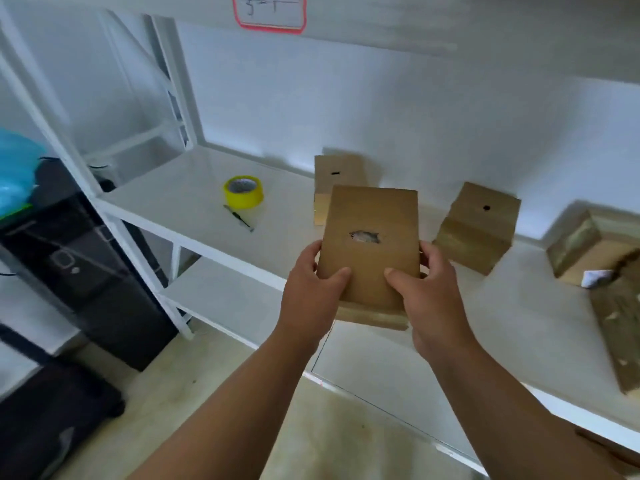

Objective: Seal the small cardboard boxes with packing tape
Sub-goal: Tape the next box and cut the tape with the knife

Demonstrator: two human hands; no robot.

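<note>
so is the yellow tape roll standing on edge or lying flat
Lying flat: the yellow tape roll shows its hole facing up.

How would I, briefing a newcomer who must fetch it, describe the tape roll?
On the white shelf, look left of the cardboard boxes. The tape roll lies flat near a thin dark tool; it is the only yellow, ring-shaped thing there.

Four boxes point(370, 244), one tape roll point(243, 191), one tool point(239, 218).

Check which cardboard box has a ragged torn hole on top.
The held box, gripped by left hand and right hand; the box behind shows a slot, the right box a dot.
</note>
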